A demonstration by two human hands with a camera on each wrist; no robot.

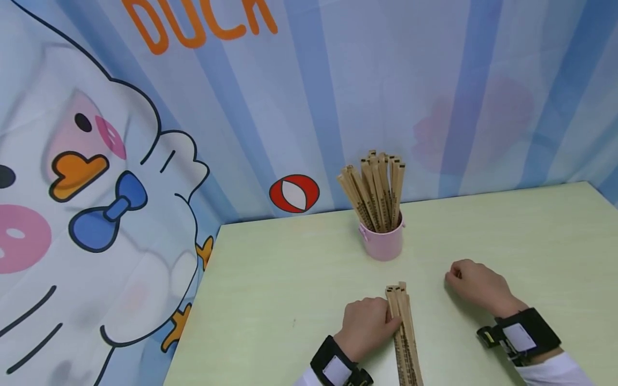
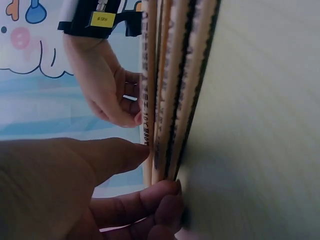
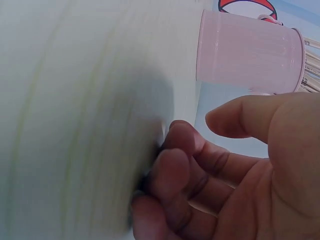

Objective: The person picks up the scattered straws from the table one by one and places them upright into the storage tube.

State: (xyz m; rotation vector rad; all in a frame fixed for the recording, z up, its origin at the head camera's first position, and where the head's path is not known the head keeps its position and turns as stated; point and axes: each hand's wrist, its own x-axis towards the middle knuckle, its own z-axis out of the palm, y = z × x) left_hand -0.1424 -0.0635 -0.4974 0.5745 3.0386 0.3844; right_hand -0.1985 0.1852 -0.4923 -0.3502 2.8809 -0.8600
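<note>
A bundle of long, slim paper-wrapped chopsticks [image 1: 408,348] with printed lettering lies on the table in front. My left hand [image 1: 365,327] grips it from the left, the thumb on one side. In the left wrist view, fingertips [image 2: 170,192] curl against the lower edge of the chopsticks [image 2: 172,100]. To the right of the bundle, my right hand [image 1: 480,287] rests on the table, loosely curled around nothing. Its fingertips [image 3: 170,170] are right at the tabletop in the right wrist view.
A pink bucket [image 1: 383,246] full of similar wrapped chopsticks [image 1: 379,187] stands near the back edge of the pale table [image 1: 285,279]. Behind hangs a blue-striped cloth [image 1: 376,80] printed with a duck and a red ball.
</note>
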